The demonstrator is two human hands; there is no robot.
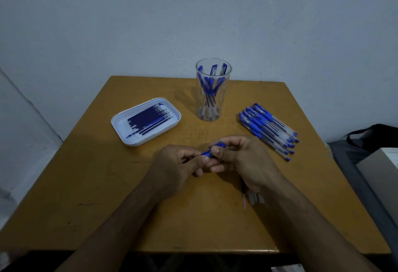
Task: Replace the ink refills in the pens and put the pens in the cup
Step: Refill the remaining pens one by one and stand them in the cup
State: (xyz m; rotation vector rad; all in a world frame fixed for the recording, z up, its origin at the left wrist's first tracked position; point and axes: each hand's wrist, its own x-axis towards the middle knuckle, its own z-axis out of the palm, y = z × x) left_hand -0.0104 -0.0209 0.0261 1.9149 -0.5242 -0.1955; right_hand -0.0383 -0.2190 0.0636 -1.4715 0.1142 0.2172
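Gripping pen (212,149), no legible writing.

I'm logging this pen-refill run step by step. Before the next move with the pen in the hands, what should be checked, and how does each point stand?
1. Pen gripped by both left hand and right hand: ok.
2. New refill seated inside that pen: cannot tell, fingers hide the barrel.
3. Refills remaining in the white tray: ok.
4. Cup upright, with room above the pens inside: ok.
5. Pile of pens lying apart from the cup: ok.
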